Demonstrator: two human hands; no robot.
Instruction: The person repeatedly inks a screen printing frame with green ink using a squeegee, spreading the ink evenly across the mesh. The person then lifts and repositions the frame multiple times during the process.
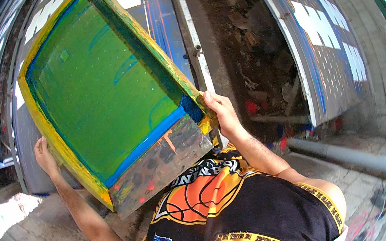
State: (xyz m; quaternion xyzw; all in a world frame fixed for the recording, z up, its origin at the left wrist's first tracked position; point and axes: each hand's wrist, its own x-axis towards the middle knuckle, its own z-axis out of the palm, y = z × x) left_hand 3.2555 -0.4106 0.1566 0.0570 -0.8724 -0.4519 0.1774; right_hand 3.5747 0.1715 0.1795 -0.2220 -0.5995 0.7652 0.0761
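Note:
A large screen printing frame (94,93) is held tilted in front of me, its mesh green and its rim stained yellow with blue along the inner edges. A paint-smeared grey-brown strip (160,168) runs along its near end, with orange and red marks. My left hand (46,155) is closed on the frame's left side, fingers curled at the edge. At the near right corner, my right hand (222,113) grips the frame, thumb on top; its other fingers are partly hidden. The near end of the frame is close to my black jersey (265,204).
Long tables run away from me: one under the frame with a blue surface (167,29) and a metal rail (195,45), another at the right (327,50) with white shapes. A dark littered gap (245,38) lies between them. A grey pipe (348,154) lies low at right.

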